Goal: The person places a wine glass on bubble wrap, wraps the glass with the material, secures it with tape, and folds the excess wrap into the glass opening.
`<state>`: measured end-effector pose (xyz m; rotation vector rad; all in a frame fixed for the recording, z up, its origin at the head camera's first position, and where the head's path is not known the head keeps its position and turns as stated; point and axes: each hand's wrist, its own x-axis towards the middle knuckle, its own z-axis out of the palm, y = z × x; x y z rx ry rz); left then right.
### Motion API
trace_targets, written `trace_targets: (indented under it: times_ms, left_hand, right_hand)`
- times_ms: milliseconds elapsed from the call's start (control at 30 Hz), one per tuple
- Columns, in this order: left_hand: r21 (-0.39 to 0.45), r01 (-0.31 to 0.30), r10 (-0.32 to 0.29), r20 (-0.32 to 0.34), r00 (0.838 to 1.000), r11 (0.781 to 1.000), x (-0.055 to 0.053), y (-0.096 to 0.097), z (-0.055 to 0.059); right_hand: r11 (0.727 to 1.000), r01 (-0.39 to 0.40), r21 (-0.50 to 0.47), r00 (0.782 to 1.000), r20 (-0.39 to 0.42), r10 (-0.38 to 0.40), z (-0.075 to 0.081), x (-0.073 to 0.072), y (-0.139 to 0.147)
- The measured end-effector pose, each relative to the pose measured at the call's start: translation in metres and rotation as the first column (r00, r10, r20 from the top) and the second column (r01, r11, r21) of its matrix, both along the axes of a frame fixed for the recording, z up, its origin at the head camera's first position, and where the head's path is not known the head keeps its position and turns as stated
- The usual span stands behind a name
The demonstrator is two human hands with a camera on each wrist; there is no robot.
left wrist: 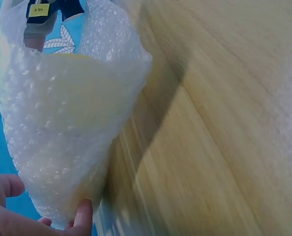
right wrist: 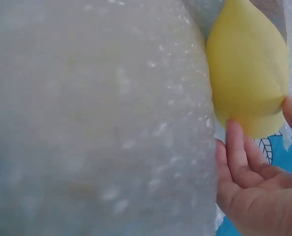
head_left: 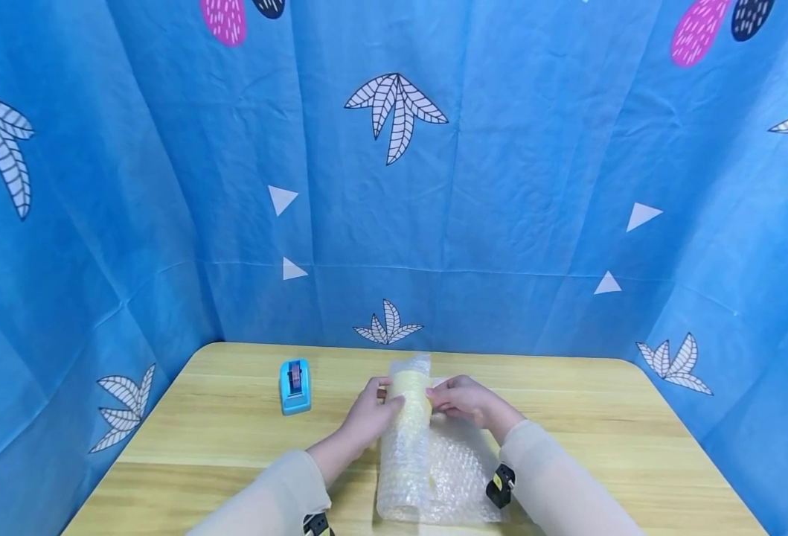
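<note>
Grips on both sides are drawn in: the left hand holds the bubble wrap by its side, while the right hand has thumb and fingers on the yellow piece. That piece sits inside the folded wrap, whose layer covers much of it. More wrap spreads rightward on the table. Well left stands a blue tape dispenser.

Pale beige sleeves, small black wrist cameras, the right one bearing a yellow label
</note>
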<state>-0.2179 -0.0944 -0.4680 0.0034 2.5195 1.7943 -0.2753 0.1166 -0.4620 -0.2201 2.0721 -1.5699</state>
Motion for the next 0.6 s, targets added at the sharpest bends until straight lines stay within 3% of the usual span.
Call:
trace_targets:
  times_ms: [200, 600]
  left_hand:
    - [0.009, 0.011, -0.011, -0.029, 1.000, 1.000, 0.0012, -0.0010, 0.0015]
    - [0.058, 0.022, -0.020, -0.041, 0.999, 0.998, -0.0009, -0.0009, -0.0046]
  right_hand:
    - [0.999, 0.023, -0.026, 0.999, 0.039, -0.022, -0.0018, -0.0012, 0.0019]
    - [1.000, 0.005, -0.015, 1.000, 0.012, -0.005, -0.0028, -0.0027, 0.0084]
